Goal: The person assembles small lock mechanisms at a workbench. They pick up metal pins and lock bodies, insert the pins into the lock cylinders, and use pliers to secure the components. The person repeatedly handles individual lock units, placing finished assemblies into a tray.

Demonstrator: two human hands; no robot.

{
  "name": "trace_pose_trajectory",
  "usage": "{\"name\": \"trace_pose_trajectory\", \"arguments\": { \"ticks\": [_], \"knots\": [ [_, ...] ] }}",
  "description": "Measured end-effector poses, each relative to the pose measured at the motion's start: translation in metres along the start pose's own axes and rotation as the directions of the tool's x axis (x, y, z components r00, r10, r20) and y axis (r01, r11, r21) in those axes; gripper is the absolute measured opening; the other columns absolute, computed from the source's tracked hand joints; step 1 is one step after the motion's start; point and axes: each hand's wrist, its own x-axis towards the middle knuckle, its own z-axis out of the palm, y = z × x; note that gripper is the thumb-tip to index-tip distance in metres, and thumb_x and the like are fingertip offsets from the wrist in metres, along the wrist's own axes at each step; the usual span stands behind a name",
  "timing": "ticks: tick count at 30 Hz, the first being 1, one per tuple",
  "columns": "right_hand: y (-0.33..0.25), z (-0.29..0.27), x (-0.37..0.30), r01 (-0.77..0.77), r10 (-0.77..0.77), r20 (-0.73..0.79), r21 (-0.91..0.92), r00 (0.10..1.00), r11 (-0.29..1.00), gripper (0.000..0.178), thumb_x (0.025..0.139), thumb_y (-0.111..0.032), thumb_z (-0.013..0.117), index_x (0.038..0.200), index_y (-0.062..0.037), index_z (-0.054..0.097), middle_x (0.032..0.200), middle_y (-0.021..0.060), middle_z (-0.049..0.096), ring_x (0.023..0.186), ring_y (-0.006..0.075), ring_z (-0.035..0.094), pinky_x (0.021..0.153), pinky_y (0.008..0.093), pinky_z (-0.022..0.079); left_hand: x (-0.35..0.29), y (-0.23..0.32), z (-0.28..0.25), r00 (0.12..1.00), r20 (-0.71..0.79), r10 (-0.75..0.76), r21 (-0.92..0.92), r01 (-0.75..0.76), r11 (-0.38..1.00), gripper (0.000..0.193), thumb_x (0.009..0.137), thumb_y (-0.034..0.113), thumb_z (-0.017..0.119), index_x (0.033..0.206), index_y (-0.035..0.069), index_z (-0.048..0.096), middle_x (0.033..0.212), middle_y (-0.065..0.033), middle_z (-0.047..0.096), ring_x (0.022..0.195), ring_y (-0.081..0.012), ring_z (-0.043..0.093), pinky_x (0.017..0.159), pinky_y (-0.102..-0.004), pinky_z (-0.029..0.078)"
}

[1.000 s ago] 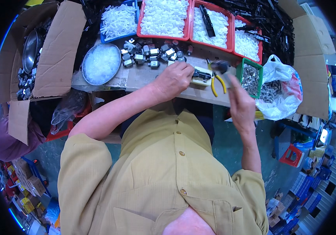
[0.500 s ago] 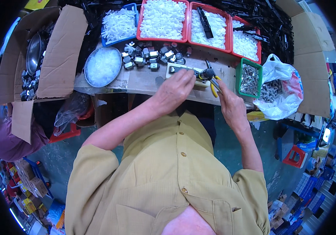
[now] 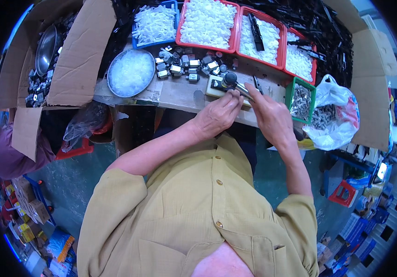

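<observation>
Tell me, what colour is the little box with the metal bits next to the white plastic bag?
Green: the small box shows best in the head view.

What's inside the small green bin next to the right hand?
The green bin holds a heap of small grey metal pieces; its bottom is covered by them. The right hand sits just left of it.

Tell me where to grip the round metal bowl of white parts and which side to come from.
Grip the round metal bowl by its thin raised rim at the near edge, coming from the person's side. That edge faces the open bench front; the blue tray crowds its far side and the small metal parts its right. It looks full, so lift it level.
</observation>
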Motion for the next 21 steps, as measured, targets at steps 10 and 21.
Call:
{"name": "trace_pose_trajectory", "arguments": {
  "ticks": [10,21],
  "knots": [
    [0.005,-0.010,-0.009,-0.034,0.035,-0.030,0.045,0.999,0.998,0.043,0.093,-0.008,0.061,0.136,-0.0110,0.056,0.086,0.0194,0.068,0.074,0.0365,0.069,0.064,0.0484,0.054,-0.004,-0.009,-0.006,0.995,-0.072,-0.075,-0.147,0.064,0.987,0.044,0.081,0.002,0.057,0.124,-0.008,0.059,0.126,-0.0239,0.059,0.122,-0.0375,0.057,0.105,-0.0416,0.047],
    [0.010,-0.012,-0.027,0.044,0.051,-0.397,0.225,0.916,0.973,0.048,0.091,-0.002,0.064,0.137,-0.0075,0.056,0.091,0.0172,0.071,0.071,0.0355,0.069,0.063,0.0433,0.054,-0.013,-0.020,-0.014,0.982,-0.093,-0.167,-0.162,0.151,0.975,0.038,0.076,-0.001,0.060,0.114,-0.008,0.064,0.120,-0.0206,0.064,0.112,-0.0354,0.061,0.097,-0.0406,0.051]
  ]
}}
